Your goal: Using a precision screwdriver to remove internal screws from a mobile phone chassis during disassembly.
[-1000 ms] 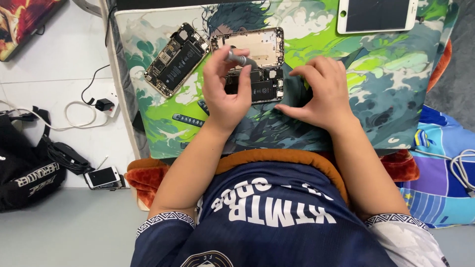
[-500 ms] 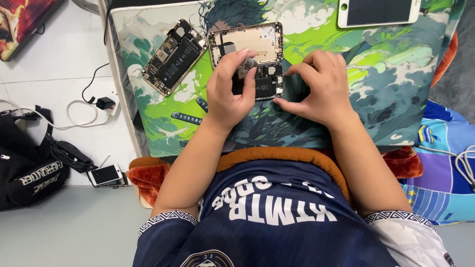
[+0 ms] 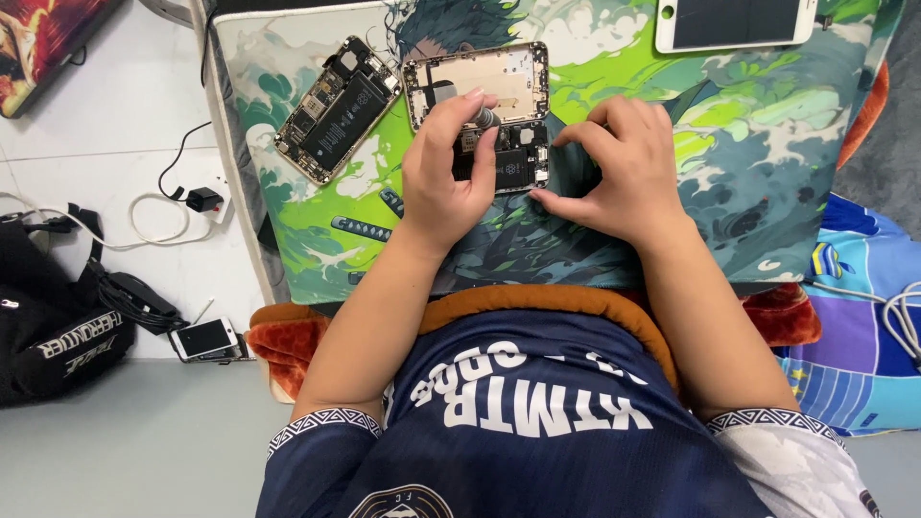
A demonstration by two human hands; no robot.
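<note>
Left hand [image 3: 446, 177]: pinching a small grey tool [image 3: 484, 117] between thumb and fingertips, over the opened phone [image 3: 480, 110] at upper centre.
Right hand [image 3: 619, 173]: fingers curled, resting just right of the opened phone.
Second opened phone [image 3: 336, 107]: lying at upper left on the printed mat [image 3: 767, 144].
White screen panel [image 3: 734, 21]: lying at upper right.

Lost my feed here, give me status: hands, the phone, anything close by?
Left hand pinching small screwdriver over opened phone. Right hand steadying its edge. Second opened phone left, apart.
</note>
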